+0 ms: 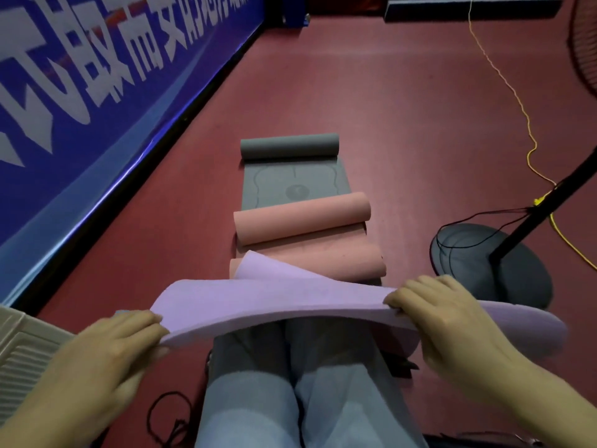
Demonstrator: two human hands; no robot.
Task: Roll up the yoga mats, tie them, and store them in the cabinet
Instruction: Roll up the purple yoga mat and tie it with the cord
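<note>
lilac yoga mat (258,305), its near edge pinched by our left hand (106,357) and right hand (449,315), both curled; we should tuck it tight and square before rolling.

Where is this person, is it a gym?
Probably a gym or sports hall: a red sports floor, a blue banner along the side, and yoga mats laid out in a row.

Dim, even indoor light with a glare streak along the blue banner (97,76), motion blur on the left hand (106,354), and wide-angle bending at the edges.
</note>
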